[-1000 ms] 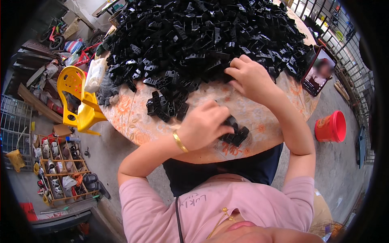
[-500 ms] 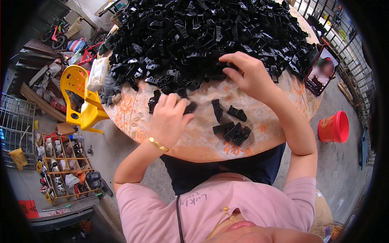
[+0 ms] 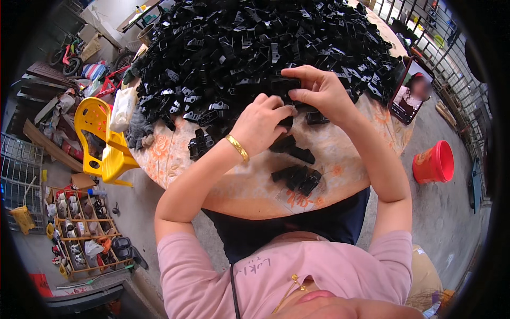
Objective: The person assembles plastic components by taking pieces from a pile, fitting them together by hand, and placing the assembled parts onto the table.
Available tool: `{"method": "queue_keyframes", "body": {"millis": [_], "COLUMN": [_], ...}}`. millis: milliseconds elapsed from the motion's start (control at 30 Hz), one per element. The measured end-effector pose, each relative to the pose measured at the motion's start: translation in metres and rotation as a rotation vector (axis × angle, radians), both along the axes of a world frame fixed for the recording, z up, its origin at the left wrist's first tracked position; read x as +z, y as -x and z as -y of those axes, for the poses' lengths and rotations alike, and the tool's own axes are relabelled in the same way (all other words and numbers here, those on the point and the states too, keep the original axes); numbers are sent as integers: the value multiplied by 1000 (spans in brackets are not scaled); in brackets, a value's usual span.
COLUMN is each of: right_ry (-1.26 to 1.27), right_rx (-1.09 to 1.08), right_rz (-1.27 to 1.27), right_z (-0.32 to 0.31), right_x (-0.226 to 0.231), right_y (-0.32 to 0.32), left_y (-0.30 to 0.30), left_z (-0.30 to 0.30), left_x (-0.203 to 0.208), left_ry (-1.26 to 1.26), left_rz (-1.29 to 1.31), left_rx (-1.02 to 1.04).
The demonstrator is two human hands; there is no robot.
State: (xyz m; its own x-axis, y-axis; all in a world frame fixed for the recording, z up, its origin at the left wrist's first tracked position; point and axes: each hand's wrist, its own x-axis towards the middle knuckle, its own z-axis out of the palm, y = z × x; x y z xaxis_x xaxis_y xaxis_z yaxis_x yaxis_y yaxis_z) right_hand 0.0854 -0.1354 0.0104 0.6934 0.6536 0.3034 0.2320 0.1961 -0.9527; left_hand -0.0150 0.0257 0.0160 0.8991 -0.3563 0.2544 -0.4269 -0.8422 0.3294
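A large heap of small black plastic parts (image 3: 255, 42) covers the far side of the table. My right hand (image 3: 328, 95) pinches one black plastic part (image 3: 286, 84) between thumb and fingers at the heap's near edge. Just to its lower left, my left hand (image 3: 260, 125) has its fingers closed around another black part (image 3: 287, 122), mostly hidden by them. Below that hand lie a couple of loose parts (image 3: 293, 149), and a small cluster of parts (image 3: 300, 178) rests near the table's front edge. More parts (image 3: 200, 144) sit left of my left wrist.
The round table wears a flowered orange cloth (image 3: 239, 194). A phone (image 3: 410, 93) stands at its right edge, beyond which a red bucket (image 3: 431, 164) sits on the floor. To the left are a white package (image 3: 124, 109), grey fabric (image 3: 139, 127), a yellow chair (image 3: 94, 133) and a shoe rack (image 3: 87, 226).
My left hand has moved right and slightly up, close to my right hand. My right hand has shifted a little left and now shows a black part in its pinch.
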Motion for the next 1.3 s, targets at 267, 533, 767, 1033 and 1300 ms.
{"method": "queue_keyframes", "body": {"millis": [267, 533, 767, 1033, 1300], "right_ry": [-71, 29, 27, 70, 130], "right_rx": [-103, -184, -174, -260, -320], "right_rz": [765, 608, 473, 590, 914], "right_z": [-4, -9, -10, -12, -9], "right_x": [11, 1, -1, 0, 7], "right_y": [12, 17, 20, 32, 38], "left_y": [-4, 0, 5, 6, 10], "left_z": [-9, -27, -21, -16, -4], "left_x": [6, 9, 1, 4, 1], "left_ry": [716, 1574, 1378, 1329, 1326], "left_rz": [-266, -622, -413, -384, -247], "left_rx": [356, -52, 81, 145, 159]}}
